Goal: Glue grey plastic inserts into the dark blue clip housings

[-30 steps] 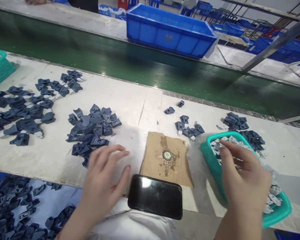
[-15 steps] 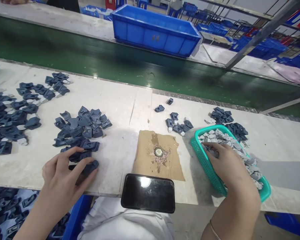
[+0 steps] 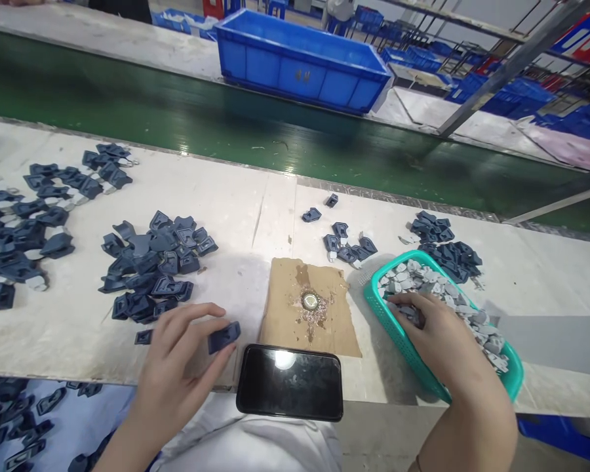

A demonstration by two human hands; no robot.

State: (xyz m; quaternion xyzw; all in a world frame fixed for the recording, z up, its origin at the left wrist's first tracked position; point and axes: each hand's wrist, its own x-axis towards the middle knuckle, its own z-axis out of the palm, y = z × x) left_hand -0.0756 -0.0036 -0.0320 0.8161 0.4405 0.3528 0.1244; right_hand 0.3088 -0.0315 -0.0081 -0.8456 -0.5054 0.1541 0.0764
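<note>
Left hand [image 3: 184,351], one: its grip is grasping a dark blue piece [image 3: 223,337] between thumb and fingers; the piece is sitting above the near part of the worktop [image 3: 236,196], left of the cardboard.

Right hand [image 3: 430,328], one: fingers are reaching into a green basket [image 3: 403,349], among grey-white pieces [image 3: 420,272]; its fingertips are partly hiding, so whether this grip is grasping a piece cannot be told.

Cardboard square [image 3: 282,295], one, stained: is lying between the hands and is bearing a small round object [image 3: 310,301] near its middle.

Phone [image 3: 290,381], one, black, screen upward: is lying at the worktop's near edge, just before the cardboard.

Dark blue parts, loose: one heap [image 3: 152,252] is lying beyond the left hand; a spread with pale bits [image 3: 14,262] is occupying the far left; a small group [image 3: 347,249] is lying beyond the cardboard; two piles [image 3: 452,259] are resting just behind the basket.

Blue crate [image 3: 302,69], one: is standing beyond the green strip [image 3: 128,121].
</note>
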